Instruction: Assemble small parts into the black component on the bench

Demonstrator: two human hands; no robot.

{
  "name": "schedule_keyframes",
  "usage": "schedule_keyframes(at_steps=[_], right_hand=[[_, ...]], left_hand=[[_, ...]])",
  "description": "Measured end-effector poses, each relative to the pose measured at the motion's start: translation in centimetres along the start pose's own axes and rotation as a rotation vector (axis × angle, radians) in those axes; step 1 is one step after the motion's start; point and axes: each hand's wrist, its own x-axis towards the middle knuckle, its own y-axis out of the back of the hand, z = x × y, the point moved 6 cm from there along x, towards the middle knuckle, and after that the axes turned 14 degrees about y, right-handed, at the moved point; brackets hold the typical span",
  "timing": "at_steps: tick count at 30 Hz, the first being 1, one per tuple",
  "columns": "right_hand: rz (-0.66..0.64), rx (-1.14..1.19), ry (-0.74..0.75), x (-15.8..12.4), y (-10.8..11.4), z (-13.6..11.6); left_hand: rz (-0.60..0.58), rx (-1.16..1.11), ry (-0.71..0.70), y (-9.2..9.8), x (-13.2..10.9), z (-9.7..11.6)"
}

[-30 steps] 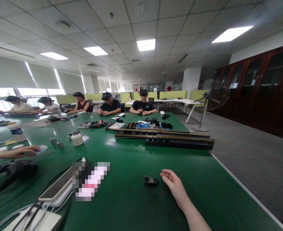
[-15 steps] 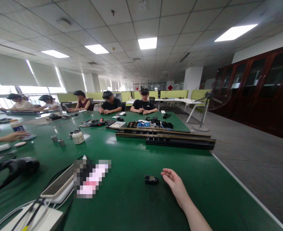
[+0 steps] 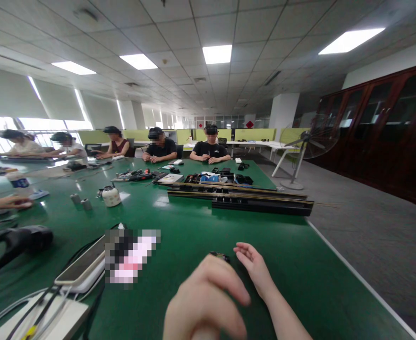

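Note:
My left hand [image 3: 206, 300] is raised close to the camera at the bottom middle, slightly blurred. Its fingers are curved and apart, and I see nothing in them. Beyond it a small black object [image 3: 221, 256] with yellowish marks lies on the green table [image 3: 179, 236], mostly covered by my left hand; its kind is unclear. To the right of that object rests my right hand [image 3: 252, 262], fingers loosely bent and thumb apart, holding nothing. A small gap separates its fingertips from the black object.
Left of my hands lie a phone-like device [image 3: 83, 264], cables and a pixelated bright patch [image 3: 133, 259]. Long black channels [image 3: 264, 205] with thin rods lie farther back. A white jar [image 3: 111, 196] and two grey cylinders [image 3: 86, 204] stand left. Another person's hand [image 3: 16, 202] is at far left.
My left hand has come into view from below and now covers most of the small black object. The right hand stays beside it. The view has tilted slightly downward.

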Motion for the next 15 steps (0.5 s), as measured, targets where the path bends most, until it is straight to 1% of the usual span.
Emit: schedule_keyframes(at_steps=[1,2,3,5,7,8,9,11,13,15], right_hand=[[0.002,0.001,0.005,0.0,0.0,0.0],[0.003,-0.003,0.002,0.1,0.0,0.0],[0.002,-0.007,-0.008,0.1,0.0,-0.1],[-0.008,-0.007,-0.009,0.1,-0.1,-0.2],[0.002,-0.017,-0.013,0.1,0.0,-0.3],[-0.014,-0.019,-0.009,0.1,-0.1,-0.4],[-0.012,-0.026,-0.003,0.1,-0.1,-0.4],[-0.016,-0.039,0.006,0.0,-0.1,-0.2],[-0.015,-0.053,0.021,0.0,-0.1,0.1],[-0.030,-0.070,0.037,0.0,-0.3,0.3]], left_hand=[[-0.028,-0.051,-0.024,-1.0,1.9,0.1],[-0.078,-0.088,-0.032,-2.1,3.8,-0.3],[-0.105,-0.096,-0.023,-3.1,5.6,-1.3],[-0.090,0.026,0.011,-4.3,8.7,-4.3],[-0.116,0.186,0.008,-5.2,10.7,-7.4],[-0.164,0.269,-0.006,-5.7,11.3,-8.7],[-0.202,0.342,0.011,-6.0,11.7,-9.9],[-0.298,0.459,0.041,-6.6,11.8,-11.3],[-0.335,0.515,0.014,-6.8,11.6,-11.3],[-0.346,0.553,-0.022,-6.9,11.3,-10.8]])
